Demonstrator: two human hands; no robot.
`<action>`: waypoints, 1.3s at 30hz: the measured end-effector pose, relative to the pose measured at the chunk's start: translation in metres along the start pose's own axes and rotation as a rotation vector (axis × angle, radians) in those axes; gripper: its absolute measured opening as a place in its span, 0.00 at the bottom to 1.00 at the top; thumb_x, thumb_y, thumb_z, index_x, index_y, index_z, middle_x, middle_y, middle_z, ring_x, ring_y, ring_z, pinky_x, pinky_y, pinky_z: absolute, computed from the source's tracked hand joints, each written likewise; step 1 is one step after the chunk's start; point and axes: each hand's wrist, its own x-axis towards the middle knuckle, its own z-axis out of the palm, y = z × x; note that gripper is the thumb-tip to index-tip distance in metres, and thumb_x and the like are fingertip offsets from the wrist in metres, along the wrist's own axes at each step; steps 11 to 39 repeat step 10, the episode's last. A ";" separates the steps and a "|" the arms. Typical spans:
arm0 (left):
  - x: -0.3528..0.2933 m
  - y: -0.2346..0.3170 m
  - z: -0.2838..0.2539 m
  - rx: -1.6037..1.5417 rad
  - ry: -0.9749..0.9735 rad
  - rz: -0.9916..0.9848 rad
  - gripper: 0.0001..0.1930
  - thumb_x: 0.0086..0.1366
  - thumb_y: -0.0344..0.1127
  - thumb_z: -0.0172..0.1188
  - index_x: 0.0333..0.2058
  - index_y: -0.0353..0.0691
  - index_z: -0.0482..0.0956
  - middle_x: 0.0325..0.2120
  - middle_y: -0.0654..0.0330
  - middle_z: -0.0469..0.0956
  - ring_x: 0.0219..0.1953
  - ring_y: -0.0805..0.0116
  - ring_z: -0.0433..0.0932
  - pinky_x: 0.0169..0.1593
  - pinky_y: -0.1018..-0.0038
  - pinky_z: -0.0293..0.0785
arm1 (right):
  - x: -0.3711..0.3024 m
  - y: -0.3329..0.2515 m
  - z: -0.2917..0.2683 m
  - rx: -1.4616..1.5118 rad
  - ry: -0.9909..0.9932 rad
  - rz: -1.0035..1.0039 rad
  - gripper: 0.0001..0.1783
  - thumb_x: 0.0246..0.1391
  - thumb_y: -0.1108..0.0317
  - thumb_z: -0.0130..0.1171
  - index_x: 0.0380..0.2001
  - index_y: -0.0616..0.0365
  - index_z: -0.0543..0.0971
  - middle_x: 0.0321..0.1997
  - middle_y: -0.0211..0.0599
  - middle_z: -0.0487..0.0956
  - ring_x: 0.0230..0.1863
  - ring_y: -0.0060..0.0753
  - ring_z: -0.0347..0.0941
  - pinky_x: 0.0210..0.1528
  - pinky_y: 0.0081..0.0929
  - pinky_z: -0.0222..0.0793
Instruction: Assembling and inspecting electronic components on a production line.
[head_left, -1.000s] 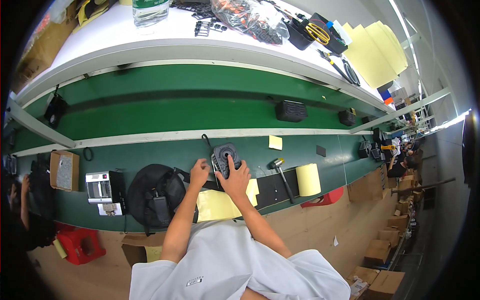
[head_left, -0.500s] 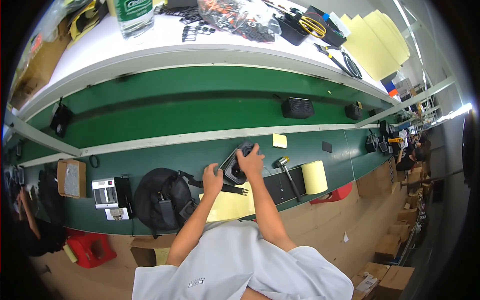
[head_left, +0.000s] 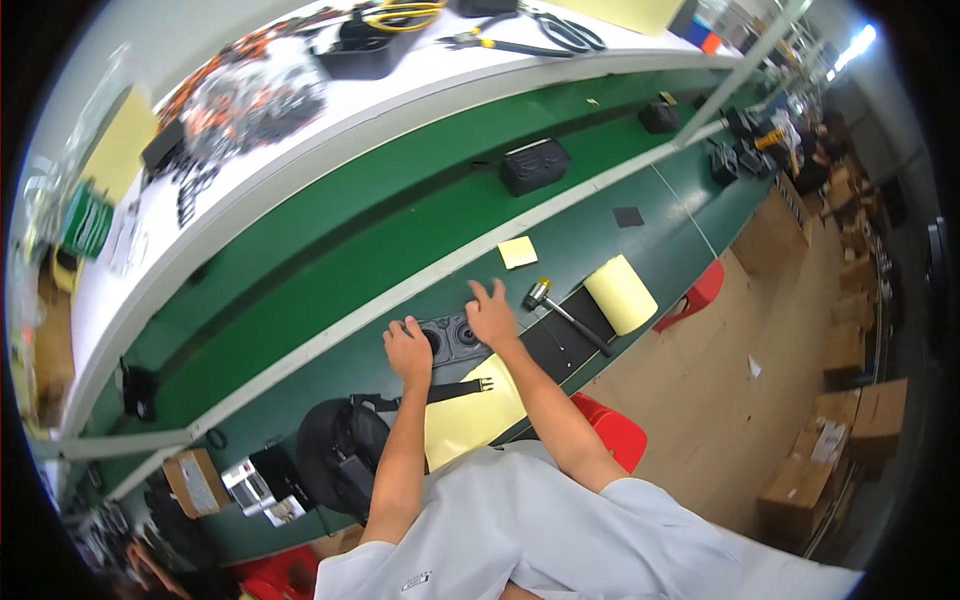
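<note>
A dark grey speaker panel (head_left: pixel 460 343) with two round drivers lies flat on the green bench in front of me. My left hand (head_left: pixel 408 352) is at its left end, fingers bent and partly covering that end. At the right end, my right hand (head_left: pixel 492 318) touches the edge with the palm side while its fingers spread apart beyond it. Just below the panel, a black strap with a buckle (head_left: pixel 460 390) runs across a yellow sheet (head_left: pixel 470 425). To the right of my right hand lies a hammer (head_left: pixel 565 312) beside a yellow pad (head_left: pixel 517 253).
A black bag (head_left: pixel 340 455) sits left of my left forearm. A yellow roll (head_left: pixel 620 294) stands on a black mat at right. Beyond the bench runs a white shelf edge (head_left: pixel 330 135) carrying bagged parts and pliers. A red stool (head_left: pixel 612 432) is under the bench's near edge.
My view has turned and tilted. The speaker panel, earlier tilted up in my right hand, now lies flat. My left hand has come onto its left end; my right fingers have spread.
</note>
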 end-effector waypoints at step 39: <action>0.036 -0.007 0.014 0.239 -0.264 0.292 0.19 0.69 0.50 0.44 0.47 0.43 0.72 0.49 0.44 0.73 0.46 0.37 0.76 0.49 0.48 0.73 | 0.017 0.008 0.033 0.041 0.001 0.228 0.19 0.59 0.57 0.46 0.47 0.55 0.76 0.48 0.56 0.75 0.43 0.62 0.75 0.47 0.51 0.72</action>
